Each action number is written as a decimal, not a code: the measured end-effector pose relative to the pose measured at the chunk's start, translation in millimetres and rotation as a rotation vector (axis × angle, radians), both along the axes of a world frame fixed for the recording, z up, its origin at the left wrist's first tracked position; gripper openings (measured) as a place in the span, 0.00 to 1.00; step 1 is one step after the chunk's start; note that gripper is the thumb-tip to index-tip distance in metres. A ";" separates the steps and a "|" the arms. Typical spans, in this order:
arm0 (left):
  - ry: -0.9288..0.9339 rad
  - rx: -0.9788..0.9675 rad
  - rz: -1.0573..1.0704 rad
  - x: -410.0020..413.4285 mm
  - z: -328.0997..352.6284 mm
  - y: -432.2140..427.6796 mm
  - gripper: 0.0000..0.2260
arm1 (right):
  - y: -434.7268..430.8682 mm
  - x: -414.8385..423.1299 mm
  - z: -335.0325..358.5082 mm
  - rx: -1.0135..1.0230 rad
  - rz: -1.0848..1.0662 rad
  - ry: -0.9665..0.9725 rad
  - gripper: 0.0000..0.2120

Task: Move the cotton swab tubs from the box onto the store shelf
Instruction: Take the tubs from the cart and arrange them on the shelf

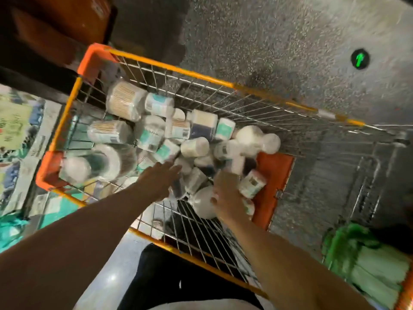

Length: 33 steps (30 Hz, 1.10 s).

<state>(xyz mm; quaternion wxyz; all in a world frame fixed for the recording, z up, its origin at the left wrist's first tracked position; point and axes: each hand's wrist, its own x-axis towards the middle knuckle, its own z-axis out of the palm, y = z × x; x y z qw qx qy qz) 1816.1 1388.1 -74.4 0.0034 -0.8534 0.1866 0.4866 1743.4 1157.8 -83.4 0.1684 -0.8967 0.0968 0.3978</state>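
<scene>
An orange-rimmed wire cart basket (169, 68) holds a heap of several cotton swab tubs (154, 133), white with teal or dark labels. My left hand (161, 177) reaches into the heap with straight fingers, its tips at the tubs and nothing held. My right hand (228, 195) is lower right in the heap, fingers curled round a tub with a barcode label (252, 183). The frame is blurred by motion. Only the edge of the store shelf (20, 135) shows at the far left.
An orange flap (274, 182) stands at the basket's right end. Packed goods fill the shelf on the left. A green and white bundle (368, 262) lies at the lower right. Speckled grey floor with a green arrow mark (359, 59) spreads beyond the cart.
</scene>
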 end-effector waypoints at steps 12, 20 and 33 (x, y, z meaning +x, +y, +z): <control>-0.254 -0.104 -0.489 12.1 -31.3 -18.6 0.23 | -44.3 -33.2 -22.8 -0.172 0.574 0.198 0.40; -0.127 -0.058 -0.267 24.0 -12.0 -16.8 0.42 | -43.3 -4.0 -17.0 -0.100 0.410 0.239 0.30; -0.132 -0.265 1.012 5.7 124.7 73.1 0.34 | 51.0 49.0 92.8 0.122 -0.318 -0.163 0.41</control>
